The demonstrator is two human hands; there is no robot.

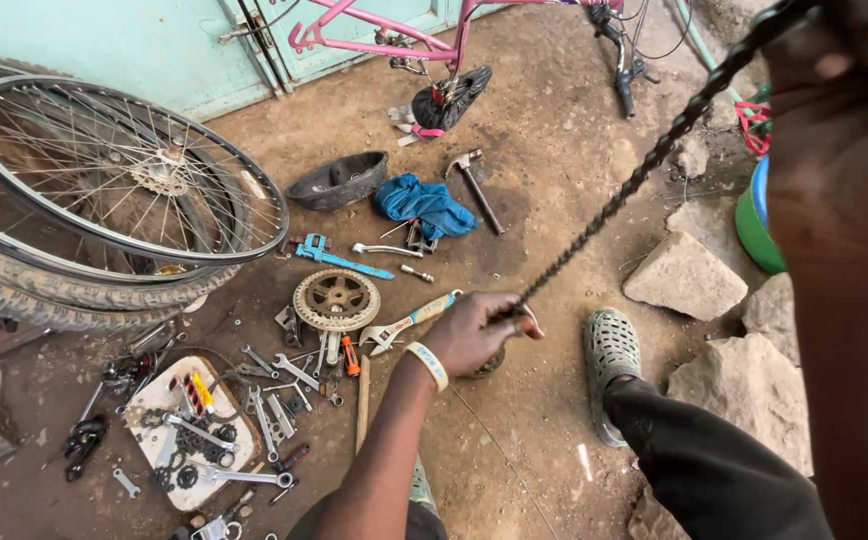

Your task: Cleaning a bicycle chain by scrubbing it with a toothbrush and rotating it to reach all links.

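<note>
Left hand (479,332) pinches the lower end of a taut bicycle chain (644,175); right hand (834,50) grips its top

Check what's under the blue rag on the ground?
The blue rag lies bunched on bare dirt ground. A small metal part pokes out at its lower edge; anything else beneath is covered.

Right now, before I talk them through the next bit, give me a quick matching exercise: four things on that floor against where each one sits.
Things:
1. bicycle chain
2. blue cloth
3. chainring
4. bicycle wheel

Places:
A. far left, lying over a knobbly tyre
B. stretched taut between the left hand and the right hand
C. just left of the hammer
D. below the blue wrench, left of the left hand

Pairs: 1-B, 2-C, 3-D, 4-A
</note>
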